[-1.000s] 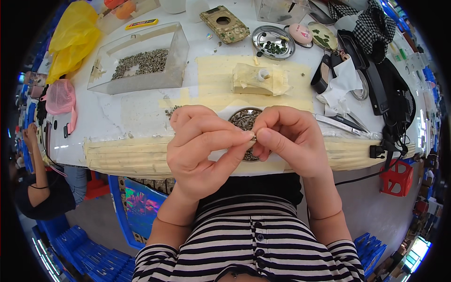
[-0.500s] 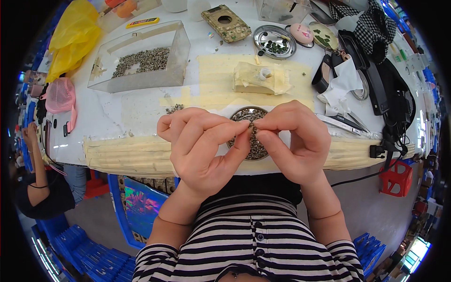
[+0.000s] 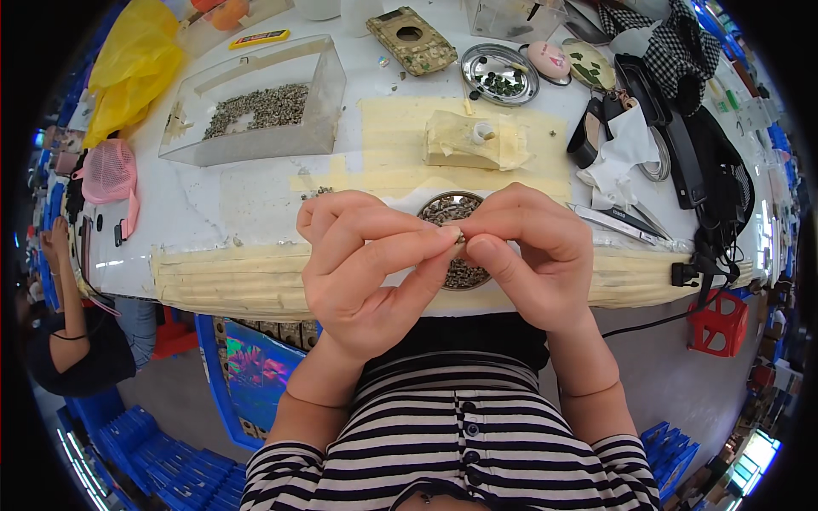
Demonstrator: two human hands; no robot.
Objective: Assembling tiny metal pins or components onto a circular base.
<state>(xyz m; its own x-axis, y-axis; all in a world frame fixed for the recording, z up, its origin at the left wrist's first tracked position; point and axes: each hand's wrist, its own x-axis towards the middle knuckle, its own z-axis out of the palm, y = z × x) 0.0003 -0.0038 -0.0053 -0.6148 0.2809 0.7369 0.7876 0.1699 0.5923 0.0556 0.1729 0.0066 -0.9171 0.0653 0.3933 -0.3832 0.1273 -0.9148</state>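
Closely, we work with both hands before the body. Our left hand [image 3: 366, 277] has thumb and forefinger drawn together at the tips, pinching one small part [image 3: 460, 238], greyish and tiny; its other fingers curl loosely. Our right hand [image 3: 537, 255] meets it from the other side, forefinger and thumb slightly parted at the tips, next to the part; whether they bear on it, we cannot tell. The part sits where the fingertips meet, above the round dish [image 3: 450, 192], which holds a heap of similar pieces.

For good handling, we would judge, one hand should hold steady while the other does the fine turning, with a light pinch so the piece does not spring away. Working over the dish seems wise: a slip should drop it among its like. Resting the fingertips against each other ought to calm any tremor, and lifting them a little would let us see the part better.

Beyond the dish, to the right, lie the tweezers [image 3: 609, 221], worth using if fingers prove too thick. A loose cluster of parts [image 3: 317, 192] lies to the left, best left undisturbed by our knuckles. Farther off stand the tape-covered block [image 3: 439, 155] and, on the left, the clear bin [image 3: 317, 140] of similar pieces.
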